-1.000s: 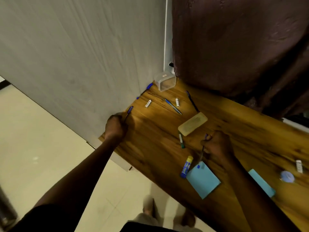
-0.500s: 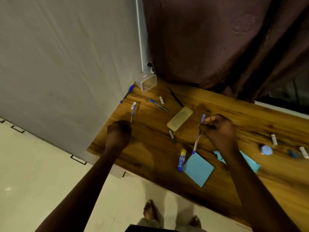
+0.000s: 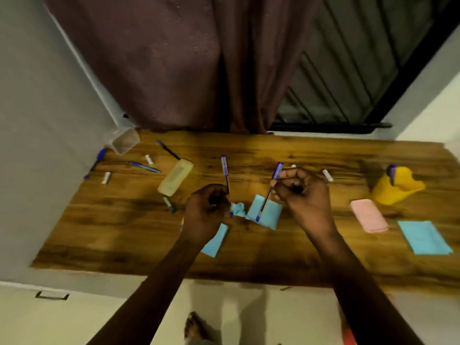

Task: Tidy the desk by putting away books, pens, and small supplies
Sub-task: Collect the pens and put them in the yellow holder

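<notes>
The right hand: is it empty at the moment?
No, the right hand holds a blue pen, its fingers curled round the shaft above the desk.

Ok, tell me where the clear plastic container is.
Head view: the clear plastic container sits at the far left corner of the desk, beside the wall, under the curtain, a blue pen nearby.

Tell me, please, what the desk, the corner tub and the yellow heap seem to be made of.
Desk: wood or wood-look laminate, brown with dark grain streaks, slight sheen. Tub: clear plastic, apparently; its walls are see-through. Heap: probably soft cloth, lying crumpled in folds.
</notes>
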